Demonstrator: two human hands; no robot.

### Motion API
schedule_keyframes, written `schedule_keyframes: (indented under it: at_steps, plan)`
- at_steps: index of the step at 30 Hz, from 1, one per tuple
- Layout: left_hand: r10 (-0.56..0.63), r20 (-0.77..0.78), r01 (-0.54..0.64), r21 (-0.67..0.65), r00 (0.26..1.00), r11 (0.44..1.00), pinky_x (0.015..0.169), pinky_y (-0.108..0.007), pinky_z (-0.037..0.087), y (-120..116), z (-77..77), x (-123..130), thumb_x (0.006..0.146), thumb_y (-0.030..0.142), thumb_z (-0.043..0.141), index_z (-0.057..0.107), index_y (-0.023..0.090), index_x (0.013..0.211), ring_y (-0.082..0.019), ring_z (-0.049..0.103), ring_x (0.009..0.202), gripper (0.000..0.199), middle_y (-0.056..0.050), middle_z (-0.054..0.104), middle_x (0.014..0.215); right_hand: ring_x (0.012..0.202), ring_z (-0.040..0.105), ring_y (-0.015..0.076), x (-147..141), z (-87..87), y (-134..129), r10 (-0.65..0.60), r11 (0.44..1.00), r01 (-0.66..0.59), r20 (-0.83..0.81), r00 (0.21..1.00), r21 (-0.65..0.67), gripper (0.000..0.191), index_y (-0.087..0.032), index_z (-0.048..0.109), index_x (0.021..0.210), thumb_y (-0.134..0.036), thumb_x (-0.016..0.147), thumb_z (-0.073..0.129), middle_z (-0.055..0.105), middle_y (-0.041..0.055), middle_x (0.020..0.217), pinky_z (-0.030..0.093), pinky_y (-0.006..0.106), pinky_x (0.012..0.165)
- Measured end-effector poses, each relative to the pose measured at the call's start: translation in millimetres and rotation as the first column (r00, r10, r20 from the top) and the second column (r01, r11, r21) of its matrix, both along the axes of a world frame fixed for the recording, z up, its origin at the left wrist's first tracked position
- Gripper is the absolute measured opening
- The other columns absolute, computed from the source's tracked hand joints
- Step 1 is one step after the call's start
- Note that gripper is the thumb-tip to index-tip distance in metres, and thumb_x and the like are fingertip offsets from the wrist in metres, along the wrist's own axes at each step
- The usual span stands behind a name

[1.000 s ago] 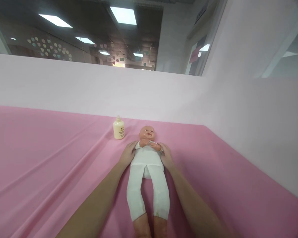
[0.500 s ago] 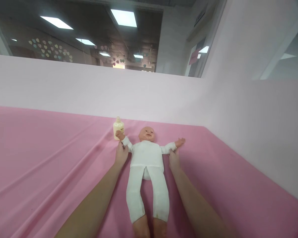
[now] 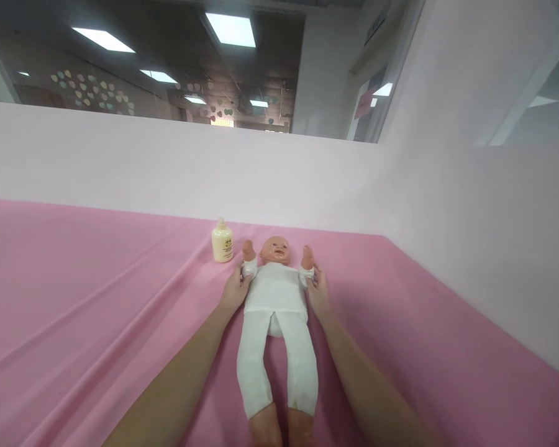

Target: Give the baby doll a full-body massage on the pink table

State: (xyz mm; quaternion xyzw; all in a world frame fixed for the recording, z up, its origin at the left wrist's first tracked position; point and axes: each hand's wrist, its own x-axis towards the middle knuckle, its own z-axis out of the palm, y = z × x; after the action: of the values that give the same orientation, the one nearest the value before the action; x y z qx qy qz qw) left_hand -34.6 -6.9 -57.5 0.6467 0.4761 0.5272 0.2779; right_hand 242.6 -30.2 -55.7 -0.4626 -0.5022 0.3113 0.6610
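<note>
A baby doll (image 3: 276, 292) in a white top and white trousers lies on its back, head toward the wall and feet toward me. My left hand (image 3: 236, 287) is closed round the doll's sleeved arm on the left side. On the other side my right hand (image 3: 319, 290) grips the doll's other sleeved arm. Both doll arms are bent up, with the doll's hands raised beside its head. The doll's feet run out of the bottom of the view. A cream-coloured lotion bottle (image 3: 222, 243) stands upright left of the doll's head, apart from my left hand.
A pink cloth (image 3: 97, 298) with creases on the left covers the surface under the doll. Behind it runs a white wall (image 3: 177, 167) with a window (image 3: 168, 62) above. Another white wall (image 3: 470, 236) closes off the right side.
Both doll arms have swung from spread outward to bent up near the head. My hands moved inward and slightly up with them. The bottle, partly covered before by the doll's hand, now shows fully.
</note>
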Motion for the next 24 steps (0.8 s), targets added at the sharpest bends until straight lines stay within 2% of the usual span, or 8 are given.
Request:
schedule_keyframes:
  at_steps: [2, 6, 11, 15, 17, 20, 22, 24]
  plan:
    - [0.084, 0.096, -0.081, -0.034, 0.992, 0.996, 0.094, -0.044, 0.052, -0.7, 1.8, -0.9, 0.091, 0.037, 0.060, 0.036, 0.023, 0.143, -0.025, 0.068, 0.103, 0.059, -0.012, 0.068, 0.125, 0.114, 0.064, 0.0236, 0.0, 1.8, -1.6, -0.065, 0.997, 0.067, -0.067, 0.996, 0.029, 0.055, -0.024, 0.045, 0.129, -0.043, 0.082, 0.067, 0.063, 0.0110, 0.130, 0.053, 0.042, 0.099]
    - [0.199, 0.234, -0.191, -0.055, 0.952, 0.980, 0.088, -0.039, 0.055, -0.2, 4.7, -2.1, 0.083, 0.039, 0.071, 0.039, 0.023, 0.126, -0.023, 0.070, 0.098, 0.055, -0.010, 0.069, 0.116, 0.098, 0.066, 0.0215, 1.3, 5.9, -5.7, -0.127, 0.989, 0.136, -0.144, 0.981, 0.051, 0.048, -0.026, 0.043, 0.113, -0.045, 0.080, 0.073, 0.065, 0.0042, 0.107, 0.055, 0.037, 0.085]
    - [0.219, 0.255, -0.218, -0.034, 0.942, 0.975, 0.086, -0.038, 0.056, -1.6, 7.8, -0.5, 0.080, 0.038, 0.073, 0.041, 0.024, 0.109, -0.022, 0.069, 0.100, 0.045, -0.009, 0.067, 0.113, 0.090, 0.064, 0.0187, 3.3, 2.6, -3.8, -0.109, 0.992, 0.116, -0.116, 0.987, 0.048, 0.042, -0.026, 0.045, 0.103, -0.046, 0.080, 0.073, 0.062, -0.0005, 0.096, 0.053, 0.032, 0.079]
    - [0.229, 0.238, -0.230, -0.027, 0.944, 0.973, 0.085, -0.038, 0.055, -2.6, 8.4, -0.3, 0.082, 0.042, 0.070, 0.045, 0.024, 0.107, -0.023, 0.068, 0.099, 0.039, -0.008, 0.067, 0.110, 0.082, 0.062, 0.0174, 4.4, -0.2, -1.3, -0.142, 0.987, 0.146, -0.061, 0.988, 0.065, 0.036, -0.026, 0.046, 0.099, -0.051, 0.085, 0.067, 0.060, -0.0010, 0.089, 0.052, 0.031, 0.076]
    - [0.200, 0.236, -0.206, 0.000, 0.951, 0.979, 0.087, -0.037, 0.054, -2.6, 8.4, -0.2, 0.085, 0.043, 0.067, 0.047, 0.024, 0.112, -0.023, 0.067, 0.105, 0.039, -0.009, 0.067, 0.116, 0.086, 0.063, 0.0186, 4.5, 1.1, -1.7, -0.150, 0.986, 0.152, -0.026, 0.988, 0.067, 0.036, -0.025, 0.048, 0.102, -0.052, 0.087, 0.065, 0.062, 0.0013, 0.093, 0.052, 0.033, 0.079]
    - [0.153, 0.203, -0.166, 0.051, 0.967, 0.985, 0.086, -0.037, 0.054, -2.0, 7.0, 0.0, 0.091, 0.042, 0.061, 0.049, 0.024, 0.123, -0.023, 0.067, 0.105, 0.039, -0.010, 0.064, 0.124, 0.104, 0.065, 0.0218, 4.1, 3.7, -2.2, -0.159, 0.985, 0.156, 0.039, 0.986, 0.067, 0.043, -0.024, 0.051, 0.120, -0.052, 0.089, 0.062, 0.065, 0.0083, 0.116, 0.052, 0.036, 0.089]
    - [0.140, 0.167, -0.156, 0.083, 0.976, 0.984, 0.086, -0.037, 0.054, -0.7, 4.6, -0.1, 0.093, 0.040, 0.057, 0.050, 0.023, 0.129, -0.022, 0.067, 0.104, 0.040, -0.011, 0.061, 0.131, 0.113, 0.064, 0.0231, 4.2, 3.6, -1.2, -0.130, 0.990, 0.125, 0.095, 0.987, 0.063, 0.050, -0.025, 0.049, 0.133, -0.051, 0.092, 0.058, 0.062, 0.0109, 0.131, 0.052, 0.038, 0.094]
    - [0.132, 0.125, -0.148, 0.129, 0.983, 0.981, 0.090, -0.039, 0.054, 1.3, 1.2, -0.4, 0.094, 0.037, 0.054, 0.051, 0.024, 0.134, -0.023, 0.065, 0.110, 0.042, -0.012, 0.056, 0.139, 0.115, 0.064, 0.0236, 5.1, 1.4, 0.9, -0.083, 0.996, 0.078, 0.154, 0.985, 0.041, 0.053, -0.027, 0.048, 0.141, -0.051, 0.094, 0.054, 0.061, 0.0109, 0.137, 0.053, 0.038, 0.093]
